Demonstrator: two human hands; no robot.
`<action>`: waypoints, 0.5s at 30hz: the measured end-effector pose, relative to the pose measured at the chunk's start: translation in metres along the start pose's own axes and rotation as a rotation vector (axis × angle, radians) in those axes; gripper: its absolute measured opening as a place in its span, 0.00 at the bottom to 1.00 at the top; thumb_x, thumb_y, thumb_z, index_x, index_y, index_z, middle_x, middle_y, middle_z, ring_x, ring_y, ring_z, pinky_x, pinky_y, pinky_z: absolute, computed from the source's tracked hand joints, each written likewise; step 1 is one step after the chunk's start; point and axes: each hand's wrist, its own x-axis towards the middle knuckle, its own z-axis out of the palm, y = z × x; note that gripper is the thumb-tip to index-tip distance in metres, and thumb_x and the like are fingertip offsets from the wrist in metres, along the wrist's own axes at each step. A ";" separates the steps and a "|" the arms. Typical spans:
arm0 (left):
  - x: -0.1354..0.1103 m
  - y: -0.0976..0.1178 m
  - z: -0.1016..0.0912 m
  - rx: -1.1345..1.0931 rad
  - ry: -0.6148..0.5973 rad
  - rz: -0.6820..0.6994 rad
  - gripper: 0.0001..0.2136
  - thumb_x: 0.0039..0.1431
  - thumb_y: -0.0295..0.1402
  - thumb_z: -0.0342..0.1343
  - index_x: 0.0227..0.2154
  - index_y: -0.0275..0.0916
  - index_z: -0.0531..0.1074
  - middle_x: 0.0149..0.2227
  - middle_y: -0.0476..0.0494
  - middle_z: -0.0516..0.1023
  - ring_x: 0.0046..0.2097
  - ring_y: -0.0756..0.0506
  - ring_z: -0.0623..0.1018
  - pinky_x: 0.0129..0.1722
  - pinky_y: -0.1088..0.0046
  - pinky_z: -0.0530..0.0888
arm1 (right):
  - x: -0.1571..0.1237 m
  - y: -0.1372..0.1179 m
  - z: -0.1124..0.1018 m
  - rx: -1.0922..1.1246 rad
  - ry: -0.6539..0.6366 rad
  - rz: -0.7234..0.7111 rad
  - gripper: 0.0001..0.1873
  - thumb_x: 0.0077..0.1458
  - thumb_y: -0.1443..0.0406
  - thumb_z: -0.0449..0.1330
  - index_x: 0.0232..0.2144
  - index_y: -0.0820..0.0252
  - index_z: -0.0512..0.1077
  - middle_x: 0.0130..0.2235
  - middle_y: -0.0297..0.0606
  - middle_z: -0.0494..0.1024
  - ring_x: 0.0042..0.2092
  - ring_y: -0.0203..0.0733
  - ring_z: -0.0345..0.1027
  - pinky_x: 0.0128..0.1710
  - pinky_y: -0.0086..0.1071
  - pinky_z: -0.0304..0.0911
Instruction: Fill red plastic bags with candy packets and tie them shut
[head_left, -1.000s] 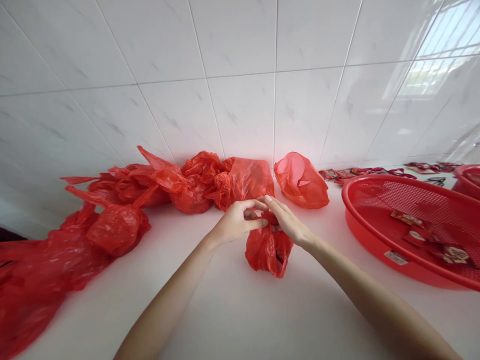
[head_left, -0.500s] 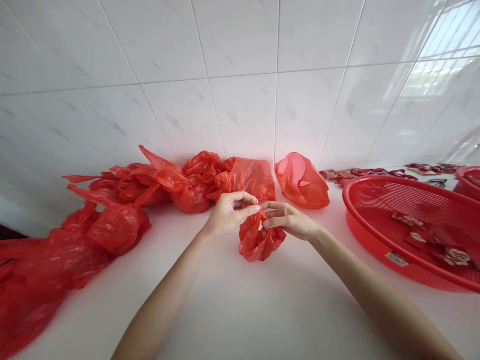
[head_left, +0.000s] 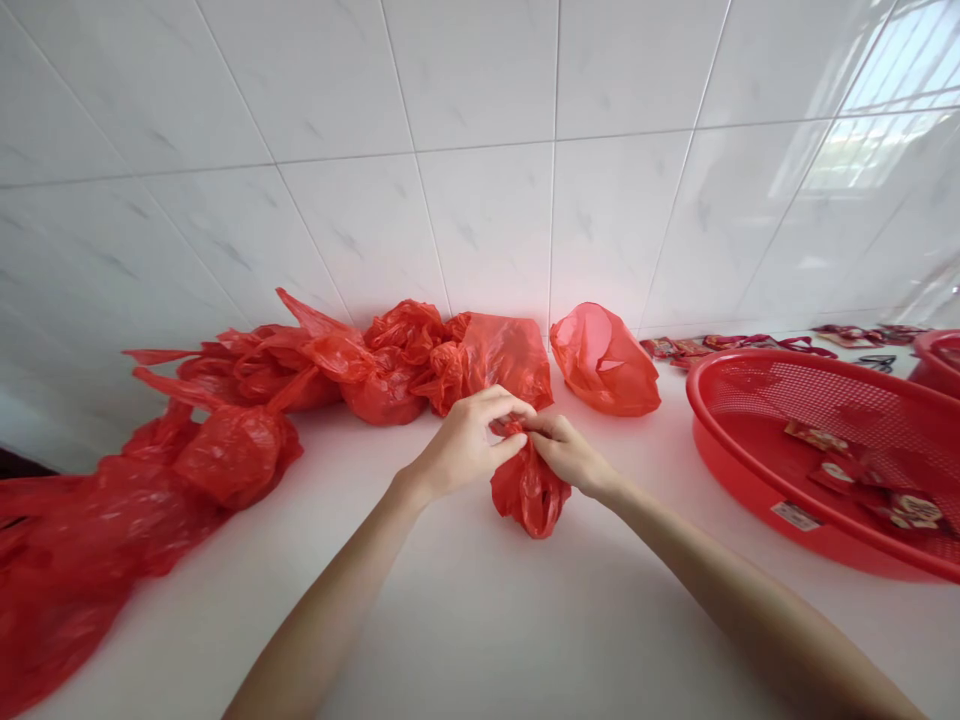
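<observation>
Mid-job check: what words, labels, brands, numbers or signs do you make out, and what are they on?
No text is readable.
White label on the red basket's outer side: too small and blurred.
Printed packets inside it: pale markings, illegible.
Packets behind it: too small.
Held red bag: no print visible.

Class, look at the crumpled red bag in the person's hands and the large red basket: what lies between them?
In the head view, the right hand, its forearm and some white tabletop lie between the crumpled red bag and the large red basket.
</observation>
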 end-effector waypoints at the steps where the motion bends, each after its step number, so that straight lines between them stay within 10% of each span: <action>1: 0.000 0.002 0.000 0.004 -0.029 0.015 0.08 0.57 0.26 0.57 0.38 0.42 0.77 0.39 0.47 0.78 0.40 0.48 0.78 0.43 0.70 0.77 | 0.000 0.000 -0.001 0.015 -0.024 0.013 0.05 0.46 0.65 0.55 0.24 0.60 0.71 0.20 0.26 0.62 0.23 0.32 0.50 0.24 0.29 0.46; 7: 0.003 -0.007 -0.002 -0.134 -0.027 -0.052 0.12 0.56 0.29 0.58 0.44 0.40 0.77 0.40 0.45 0.81 0.43 0.45 0.80 0.45 0.68 0.79 | -0.001 -0.007 -0.008 0.131 -0.155 0.082 0.11 0.42 0.62 0.55 0.15 0.56 0.57 0.17 0.26 0.55 0.21 0.31 0.47 0.22 0.30 0.45; 15: 0.006 -0.012 0.004 -0.167 -0.022 -0.159 0.12 0.58 0.35 0.60 0.43 0.37 0.78 0.38 0.43 0.82 0.38 0.45 0.81 0.41 0.68 0.78 | -0.002 -0.010 -0.009 0.149 -0.340 0.125 0.13 0.44 0.59 0.68 0.20 0.61 0.71 0.19 0.25 0.63 0.21 0.28 0.45 0.21 0.28 0.42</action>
